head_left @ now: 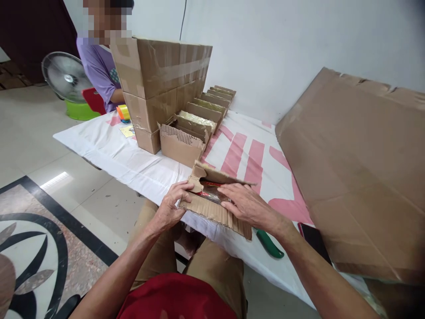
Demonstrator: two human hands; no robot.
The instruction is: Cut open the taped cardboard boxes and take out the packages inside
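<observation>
**Corrugated box held at table edge, both hands on it**

Lower centre of the frame: a small corrugated box (215, 212) sits on the near edge of the table (133, 164), which is covered in white cloth with pink stripes. Its top flap stands raised at the back.

The left hand (171, 206) grips the box's left end. Its fingers (181, 188) are curled over the torn flap, with the thumb against the outer wall.

The right hand (247, 204) lies flat across the opening. Its fingers (232, 191) are extended and close together, resting on the contents. These are a shiny wrapped item (210, 191) showing red and clear film; what it is cannot be told.

Just right of the box, a green-handled tool (269, 244) lies at the table edge under the right forearm. A dark phone (314, 239) lies beside it.

The right half of the frame is filled by a large cardboard sheet (358, 168), tilted over the table.

At centre, a row of open cardboard boxes (195, 124) runs back toward the wall. Several hold gold-coloured packets (196, 118).

Just left of that row, taped cartons (159, 84) are stacked.

Upper left, another person in a purple shirt (99, 66) sits behind the cartons. A fan (66, 76) stands above a green basin (78, 110) on the floor.
</observation>
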